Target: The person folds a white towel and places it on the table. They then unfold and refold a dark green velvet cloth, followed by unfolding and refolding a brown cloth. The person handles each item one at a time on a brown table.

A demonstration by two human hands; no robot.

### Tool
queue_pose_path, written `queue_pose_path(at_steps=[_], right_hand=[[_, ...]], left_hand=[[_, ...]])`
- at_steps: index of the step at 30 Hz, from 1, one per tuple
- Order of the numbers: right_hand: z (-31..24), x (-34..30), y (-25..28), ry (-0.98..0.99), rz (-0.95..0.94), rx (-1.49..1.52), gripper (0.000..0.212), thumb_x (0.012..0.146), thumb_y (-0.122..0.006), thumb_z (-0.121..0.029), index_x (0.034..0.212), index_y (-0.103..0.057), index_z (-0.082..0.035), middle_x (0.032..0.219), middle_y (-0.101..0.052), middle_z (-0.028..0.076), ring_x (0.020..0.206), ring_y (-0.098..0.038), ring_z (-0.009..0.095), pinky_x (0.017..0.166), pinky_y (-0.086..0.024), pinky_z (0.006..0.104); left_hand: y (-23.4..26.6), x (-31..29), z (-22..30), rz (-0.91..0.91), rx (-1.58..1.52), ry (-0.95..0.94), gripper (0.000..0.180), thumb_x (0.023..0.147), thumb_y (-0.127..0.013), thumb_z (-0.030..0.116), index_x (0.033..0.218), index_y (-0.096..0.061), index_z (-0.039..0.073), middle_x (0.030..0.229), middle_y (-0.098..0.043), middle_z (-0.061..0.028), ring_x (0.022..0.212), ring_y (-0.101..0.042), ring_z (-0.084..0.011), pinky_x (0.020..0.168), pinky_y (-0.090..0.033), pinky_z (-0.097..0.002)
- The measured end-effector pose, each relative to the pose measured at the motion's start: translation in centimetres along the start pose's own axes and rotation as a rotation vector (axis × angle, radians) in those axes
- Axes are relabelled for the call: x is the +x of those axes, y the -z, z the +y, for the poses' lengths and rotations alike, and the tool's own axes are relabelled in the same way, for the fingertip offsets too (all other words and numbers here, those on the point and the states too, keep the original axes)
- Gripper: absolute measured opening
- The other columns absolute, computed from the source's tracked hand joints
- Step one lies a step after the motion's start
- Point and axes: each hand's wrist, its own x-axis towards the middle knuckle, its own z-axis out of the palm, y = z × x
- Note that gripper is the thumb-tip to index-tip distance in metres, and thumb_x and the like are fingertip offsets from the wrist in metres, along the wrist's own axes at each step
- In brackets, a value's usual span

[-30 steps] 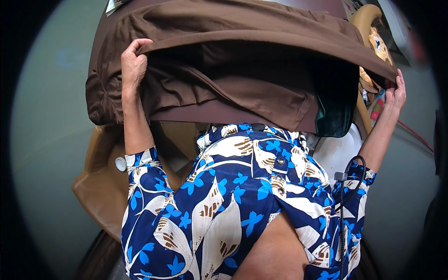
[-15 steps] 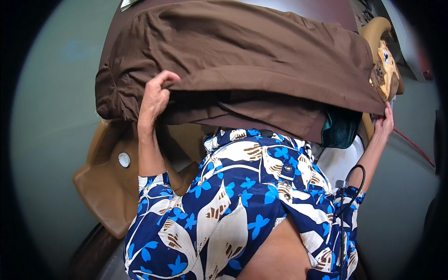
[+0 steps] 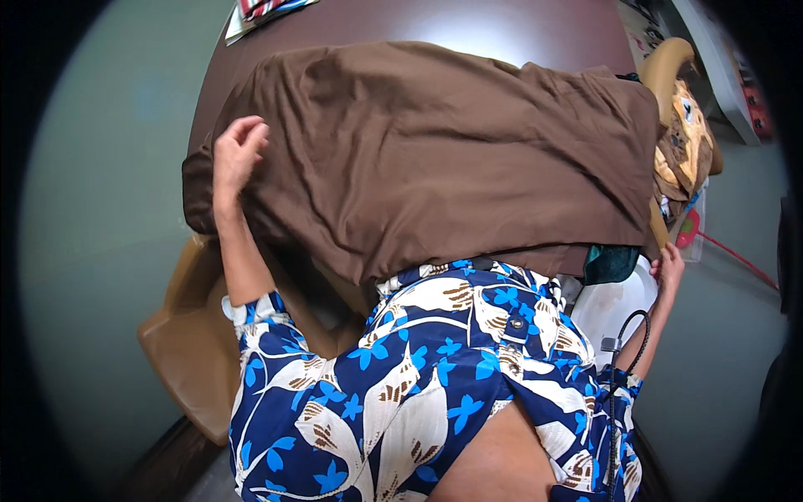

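A large brown cloth (image 3: 468,159) lies in soft wrinkles across the table, its near edge falling against my front. Over its left end is my left hand (image 3: 238,155), fingers loosely bent and apart, with nothing visible in them. My right hand (image 3: 667,269) is beyond the cloth's near right corner, beside a tan chair part. Its fingers look apart and hold nothing I can see. A dark green velvety piece (image 3: 611,263) shows from under the cloth at the near right.
The reddish-brown table (image 3: 552,29) extends beyond the cloth. Striped and light folded items (image 3: 263,12) lie at its far left. A tan chair (image 3: 188,335) stands at the left. At the right are a patterned orange-and-brown fabric (image 3: 687,138), a white seat (image 3: 615,301) and a red cord (image 3: 740,259).
Both hands have let go of the brown cloth. Its raised near edge has dropped flat toward me. My left hand has moved left and my right hand down and slightly left.
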Motion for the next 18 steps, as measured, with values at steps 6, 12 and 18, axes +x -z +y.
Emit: queue_pose_path(at_steps=[6,12,18], right_hand=[[-8.3,-0.4,-3.1,0.489,0.067,-0.052,0.025,0.081,-0.048,-0.014,0.101,-0.057,-0.002,0.077,-0.059,0.004,0.063,-0.053,0.008,0.056,-0.043,0.0206],[-20.3,-1.2,-11.8,0.989,0.066,-0.2,0.017,0.076,-0.051,-0.009,0.09,-0.059,-0.003,0.086,-0.059,0.011,0.082,-0.057,0.025,0.073,-0.044,0.0302],[-25.4,1.9,-14.7,1.098,0.244,-0.489,0.033,0.074,-0.057,-0.023,0.103,-0.053,-0.008,0.103,-0.054,0.009,0.096,-0.051,0.025,0.08,-0.041,0.0378]], left_hand=[[0.2,14.0,-1.0,0.314,0.556,-0.304,0.037,0.074,-0.057,0.029,0.104,-0.056,0.006,0.102,-0.057,-0.0154,0.096,-0.053,-0.0258,0.084,-0.04,-0.0341],[0.2,17.5,-0.5,0.228,0.763,-0.048,0.062,0.07,-0.059,0.037,0.121,-0.041,0.009,0.12,-0.044,-0.0184,0.111,-0.042,-0.0302,0.093,-0.034,-0.0377],[0.9,17.4,-0.9,-0.079,0.661,0.007,0.043,0.07,-0.059,0.034,0.099,-0.056,0.002,0.089,-0.06,-0.0144,0.084,-0.057,-0.0229,0.076,-0.041,-0.0313]])
